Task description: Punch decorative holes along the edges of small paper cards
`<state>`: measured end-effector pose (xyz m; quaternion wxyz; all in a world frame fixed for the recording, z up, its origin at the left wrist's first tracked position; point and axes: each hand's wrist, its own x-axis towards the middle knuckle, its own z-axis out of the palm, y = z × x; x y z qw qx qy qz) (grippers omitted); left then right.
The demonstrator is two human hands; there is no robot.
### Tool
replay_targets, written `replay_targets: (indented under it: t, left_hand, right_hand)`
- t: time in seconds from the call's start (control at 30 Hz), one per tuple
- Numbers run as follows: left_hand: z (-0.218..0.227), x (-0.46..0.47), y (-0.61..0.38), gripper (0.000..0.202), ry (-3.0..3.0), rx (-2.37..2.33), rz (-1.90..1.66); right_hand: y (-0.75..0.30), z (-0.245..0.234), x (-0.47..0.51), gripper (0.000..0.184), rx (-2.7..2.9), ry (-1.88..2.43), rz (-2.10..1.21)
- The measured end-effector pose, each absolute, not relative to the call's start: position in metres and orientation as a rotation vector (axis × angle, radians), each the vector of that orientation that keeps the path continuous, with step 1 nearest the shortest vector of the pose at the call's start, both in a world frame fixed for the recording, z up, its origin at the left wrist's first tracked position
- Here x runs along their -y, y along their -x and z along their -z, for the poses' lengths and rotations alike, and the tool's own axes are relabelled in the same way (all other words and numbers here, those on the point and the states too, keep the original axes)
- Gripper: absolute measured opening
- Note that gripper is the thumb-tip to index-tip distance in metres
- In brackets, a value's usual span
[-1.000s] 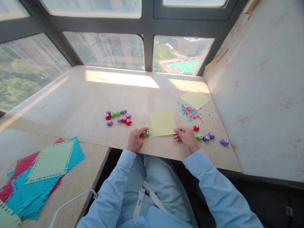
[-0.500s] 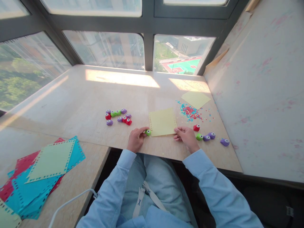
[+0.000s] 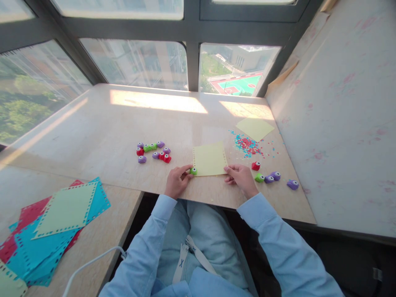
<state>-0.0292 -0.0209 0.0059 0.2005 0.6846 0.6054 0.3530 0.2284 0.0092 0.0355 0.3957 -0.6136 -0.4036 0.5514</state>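
A pale yellow paper sheet [image 3: 210,159] lies on the wooden table [image 3: 123,123] in front of me, with small punched holes along its left and right edges. My left hand [image 3: 177,180] is closed on a small green punch [image 3: 193,170] at the sheet's near left corner. My right hand [image 3: 239,177] pinches the sheet's near right corner. Both sleeves are light blue.
A cluster of purple, green and red punches [image 3: 154,151] sits left of the sheet; more punches [image 3: 272,176] lie to the right. Red and blue paper bits [image 3: 247,146] and a second yellow sheet [image 3: 255,128] lie behind. Punched coloured sheets [image 3: 58,222] are stacked at lower left.
The yellow sheet has shifted slightly to the left, and both hands moved a little with it. Everything else stays where it was.
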Motion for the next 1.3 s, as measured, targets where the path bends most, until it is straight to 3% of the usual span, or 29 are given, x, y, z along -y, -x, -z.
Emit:
replay_targets:
  t: [0.13,0.3,0.37,0.57,1.3]
  left_hand:
    - [-0.007,0.021,0.029,0.029,-1.923,-1.671,-1.007]
    - [-0.008,0.022,0.028,0.030,-1.882,-1.608,-1.057]
    - [-0.009,0.022,0.027,0.028,-1.863,-1.591,-1.065]
    - [-0.012,0.023,0.027,0.021,-1.876,-1.578,-1.052]
    - [-0.026,0.031,0.023,0.023,-1.948,-1.722,-0.929]
  right_hand:
    - [-0.234,-0.036,-0.009,0.038,1.267,1.604,-1.323]
    - [-0.237,-0.049,-0.006,0.034,1.759,1.736,-0.484]
    - [-0.233,-0.051,-0.006,0.030,1.939,1.617,-0.298]
    - [-0.217,-0.027,-0.017,0.035,2.420,1.111,-0.303]
    - [-0.215,-0.019,-0.013,0.031,2.477,1.144,-0.264]
